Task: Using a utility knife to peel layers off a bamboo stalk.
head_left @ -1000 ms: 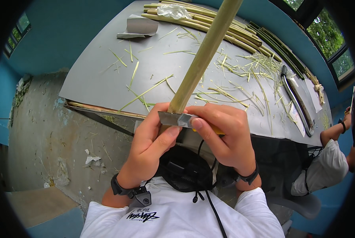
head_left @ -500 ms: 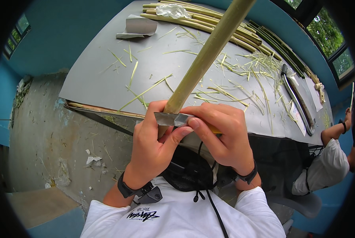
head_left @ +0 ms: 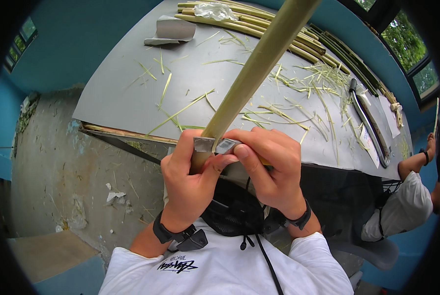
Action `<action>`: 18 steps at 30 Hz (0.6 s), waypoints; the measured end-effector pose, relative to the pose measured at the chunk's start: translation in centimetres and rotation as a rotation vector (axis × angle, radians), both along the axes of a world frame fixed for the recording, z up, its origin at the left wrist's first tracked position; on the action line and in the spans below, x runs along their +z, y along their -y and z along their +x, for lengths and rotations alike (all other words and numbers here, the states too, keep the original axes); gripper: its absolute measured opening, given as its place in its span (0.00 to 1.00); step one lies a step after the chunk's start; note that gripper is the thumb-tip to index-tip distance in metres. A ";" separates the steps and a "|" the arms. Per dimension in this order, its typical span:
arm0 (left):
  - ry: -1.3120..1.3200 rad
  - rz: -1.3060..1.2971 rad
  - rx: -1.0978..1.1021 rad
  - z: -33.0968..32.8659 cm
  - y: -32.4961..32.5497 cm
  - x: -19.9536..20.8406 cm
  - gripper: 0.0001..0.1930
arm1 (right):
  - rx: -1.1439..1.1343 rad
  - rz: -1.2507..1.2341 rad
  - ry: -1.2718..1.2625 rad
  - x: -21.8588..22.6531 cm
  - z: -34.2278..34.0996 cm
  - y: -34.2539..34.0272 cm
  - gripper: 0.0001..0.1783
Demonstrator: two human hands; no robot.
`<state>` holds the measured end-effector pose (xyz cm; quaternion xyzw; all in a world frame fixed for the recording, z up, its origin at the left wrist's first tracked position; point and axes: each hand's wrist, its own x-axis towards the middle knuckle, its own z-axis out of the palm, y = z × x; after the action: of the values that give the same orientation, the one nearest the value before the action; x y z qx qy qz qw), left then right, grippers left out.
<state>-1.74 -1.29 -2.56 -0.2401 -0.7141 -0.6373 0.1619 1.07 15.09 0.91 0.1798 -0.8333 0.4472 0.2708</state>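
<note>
A peeled, yellow-green bamboo pole (head_left: 259,69) slants from the top of the view down between my hands, its near end under them. My left hand (head_left: 188,164) is closed around its lower part, with the thumb tip close to the metal. Across the pole lies a flat metal blade (head_left: 203,144). My right hand (head_left: 271,160) pinches the blade's right side between thumb and fingers. A bit of yellow shows under that hand, and what it belongs to is mostly hidden. A thin shaving (head_left: 215,142) curls up at the blade.
Loose shavings (head_left: 323,81) litter the grey table (head_left: 116,93). Several bamboo poles (head_left: 249,24), crumpled tissue (head_left: 215,11) and a grey paper roll (head_left: 174,30) lie at the back. A bow saw (head_left: 366,123) rests at the right, near another person's arm (head_left: 416,162).
A shaving has risen at the blade where none stood before. My hands have shifted very slightly, and the bamboo pole's upper end has moved a little right.
</note>
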 end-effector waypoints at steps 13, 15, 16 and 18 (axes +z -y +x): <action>0.381 0.044 -0.254 0.7 0.7 1.0 0.14 | -0.248 -0.307 -0.094 1.6 0.7 -2.7 0.14; 0.603 0.225 -0.382 0.6 0.8 1.6 0.13 | -0.144 -0.183 -0.033 1.9 0.8 -2.4 0.11; 0.601 0.228 -0.381 0.7 0.7 1.6 0.13 | -0.081 -0.097 -0.006 1.9 0.7 -2.2 0.10; 0.543 0.229 -0.375 0.6 0.8 1.8 0.13 | -0.043 -0.029 0.030 1.5 0.3 -1.8 0.09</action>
<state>-1.18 -2.06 -0.80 -0.1693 -0.5983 -0.7727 -0.1278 1.33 16.90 2.45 0.1509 -0.8344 0.4560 0.2705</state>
